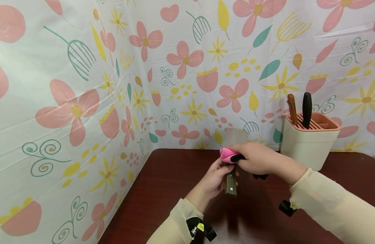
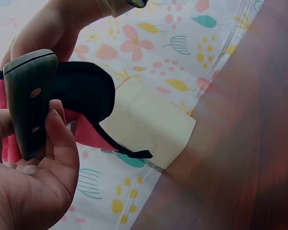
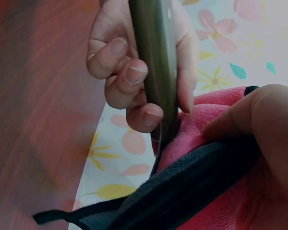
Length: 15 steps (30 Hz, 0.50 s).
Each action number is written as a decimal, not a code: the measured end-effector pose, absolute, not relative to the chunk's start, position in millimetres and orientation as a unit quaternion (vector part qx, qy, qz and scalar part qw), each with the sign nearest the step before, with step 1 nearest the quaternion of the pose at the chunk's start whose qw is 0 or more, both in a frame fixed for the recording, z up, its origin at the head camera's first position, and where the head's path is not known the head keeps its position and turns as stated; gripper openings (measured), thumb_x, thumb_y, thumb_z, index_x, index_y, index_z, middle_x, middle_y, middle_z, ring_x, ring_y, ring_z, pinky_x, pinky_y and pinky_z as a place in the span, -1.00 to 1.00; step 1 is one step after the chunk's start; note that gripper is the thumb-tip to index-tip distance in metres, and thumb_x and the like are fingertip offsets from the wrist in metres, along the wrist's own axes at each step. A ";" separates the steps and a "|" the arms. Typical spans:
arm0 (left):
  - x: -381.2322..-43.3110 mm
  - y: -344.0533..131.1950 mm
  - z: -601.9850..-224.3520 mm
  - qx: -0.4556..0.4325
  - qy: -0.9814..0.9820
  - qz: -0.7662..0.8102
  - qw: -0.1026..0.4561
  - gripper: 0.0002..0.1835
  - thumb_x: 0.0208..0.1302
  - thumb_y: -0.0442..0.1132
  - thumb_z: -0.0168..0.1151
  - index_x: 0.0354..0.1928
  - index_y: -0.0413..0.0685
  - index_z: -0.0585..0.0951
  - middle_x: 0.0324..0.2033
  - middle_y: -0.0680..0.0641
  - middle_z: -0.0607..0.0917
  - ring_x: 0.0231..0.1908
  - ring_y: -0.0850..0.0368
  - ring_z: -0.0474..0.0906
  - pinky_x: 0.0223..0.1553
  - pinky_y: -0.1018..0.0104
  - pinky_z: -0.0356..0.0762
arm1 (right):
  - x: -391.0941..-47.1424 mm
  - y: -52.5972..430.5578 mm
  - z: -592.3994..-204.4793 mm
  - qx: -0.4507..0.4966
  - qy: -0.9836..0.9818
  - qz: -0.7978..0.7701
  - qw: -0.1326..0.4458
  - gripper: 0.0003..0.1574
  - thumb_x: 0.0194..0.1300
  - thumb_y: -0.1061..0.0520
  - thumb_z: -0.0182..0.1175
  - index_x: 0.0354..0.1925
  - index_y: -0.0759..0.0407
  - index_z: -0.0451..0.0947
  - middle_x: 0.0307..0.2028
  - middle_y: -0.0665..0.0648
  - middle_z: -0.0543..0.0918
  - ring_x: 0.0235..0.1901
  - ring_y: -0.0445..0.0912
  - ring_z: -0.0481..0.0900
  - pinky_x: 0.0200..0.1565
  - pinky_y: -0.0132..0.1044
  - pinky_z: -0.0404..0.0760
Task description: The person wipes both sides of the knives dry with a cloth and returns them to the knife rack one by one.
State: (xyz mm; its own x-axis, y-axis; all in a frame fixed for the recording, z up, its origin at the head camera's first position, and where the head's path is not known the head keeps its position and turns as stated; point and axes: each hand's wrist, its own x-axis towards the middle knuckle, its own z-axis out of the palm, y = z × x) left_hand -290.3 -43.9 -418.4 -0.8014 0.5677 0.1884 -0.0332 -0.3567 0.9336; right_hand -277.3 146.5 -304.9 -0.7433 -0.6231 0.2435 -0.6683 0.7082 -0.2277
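My left hand (image 1: pixel 212 180) grips the dark greenish riveted handle of a cleaver (image 1: pixel 231 185); its pale, broad blade points away, towards the wall. In the right wrist view the fingers curl round this handle (image 3: pixel 156 57). My right hand (image 1: pixel 257 157) holds a pink cloth with black edging (image 1: pixel 226 155) against the blade just beyond the handle. Thumb and fingers pinch the fluffy cloth (image 3: pixel 201 120) in the right wrist view. Black trim hangs down from it in the left wrist view. The cloth and right hand hide the lower part of the blade.
A cream knife block (image 1: pixel 306 149) with an orange slotted top stands at the right rear of the dark red-brown table (image 1: pixel 175 169). A brown-handled knife (image 1: pixel 292 108) and a black-handled knife (image 1: pixel 307 110) stand in it. Flower-printed sheeting (image 1: pixel 187 101) covers the walls behind and left.
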 end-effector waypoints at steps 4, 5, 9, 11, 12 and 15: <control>-289.5 -44.0 -417.6 0.246 0.539 0.783 0.190 -0.63 0.58 -0.26 0.00 0.34 0.11 0.41 -0.28 0.08 0.64 -0.31 0.28 0.62 -0.29 0.31 0.73 | -280.0 152.2 -301.9 0.360 -0.913 0.189 0.027 -0.42 0.38 0.17 0.17 0.35 0.05 0.51 -0.41 -0.10 0.60 -0.46 -0.22 0.47 -0.30 -0.32 0.48; -289.3 -43.9 -417.7 0.243 0.539 0.784 0.190 -0.64 0.57 -0.26 0.00 0.32 0.11 0.42 -0.29 0.08 0.65 -0.33 0.28 0.62 -0.29 0.31 0.73 | -280.9 153.5 -301.1 0.361 -0.911 0.199 0.014 -0.41 0.37 0.19 0.16 0.35 0.05 0.51 -0.40 -0.10 0.60 -0.46 -0.22 0.48 -0.31 -0.33 0.48; -288.7 -42.5 -418.8 0.232 0.548 0.781 0.189 -0.71 0.55 -0.29 0.01 0.21 0.12 0.44 -0.31 0.07 0.65 -0.38 0.26 0.63 -0.30 0.31 0.72 | -282.3 161.5 -293.6 0.368 -0.903 0.224 -0.014 -0.42 0.31 0.25 0.13 0.30 0.07 0.55 -0.18 -0.05 0.69 -0.30 -0.18 0.54 -0.21 -0.34 0.51; -288.1 -42.0 -418.6 0.230 0.551 0.779 0.191 -0.75 0.55 -0.28 0.01 0.17 0.10 0.44 -0.31 0.06 0.64 -0.39 0.25 0.63 -0.30 0.31 0.72 | -283.2 166.3 -287.1 0.364 -0.902 0.232 -0.026 -0.42 0.30 0.28 0.11 0.27 0.07 0.57 -0.09 -0.01 0.71 -0.20 -0.16 0.56 -0.15 -0.35 0.53; -287.7 -41.8 -418.4 0.230 0.552 0.778 0.192 -0.76 0.55 -0.28 0.01 0.17 0.08 0.44 -0.31 0.05 0.64 -0.39 0.25 0.63 -0.30 0.31 0.72 | -284.0 168.7 -283.1 0.366 -0.901 0.231 -0.027 -0.44 0.30 0.28 0.11 0.26 0.07 0.59 -0.05 0.00 0.71 -0.16 -0.14 0.56 -0.12 -0.35 0.52; -286.6 -42.0 -417.0 0.230 0.552 0.777 0.196 -0.80 0.56 -0.24 0.01 0.14 0.04 0.42 -0.30 0.05 0.65 -0.42 0.23 0.64 -0.30 0.31 0.72 | -288.6 174.3 -269.0 0.356 -0.906 0.227 -0.034 -0.47 0.32 0.26 0.12 0.24 0.05 0.60 -0.01 0.03 0.70 -0.08 -0.11 0.58 -0.05 -0.30 0.53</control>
State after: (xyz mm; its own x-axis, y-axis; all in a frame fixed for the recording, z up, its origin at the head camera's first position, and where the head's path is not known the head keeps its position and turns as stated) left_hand -286.6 -42.0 -417.0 -0.8170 0.5589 0.1419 -0.0506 -0.3147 0.9478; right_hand -288.6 174.3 -269.0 -0.7435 -0.6613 0.0994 -0.6300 0.6428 -0.4358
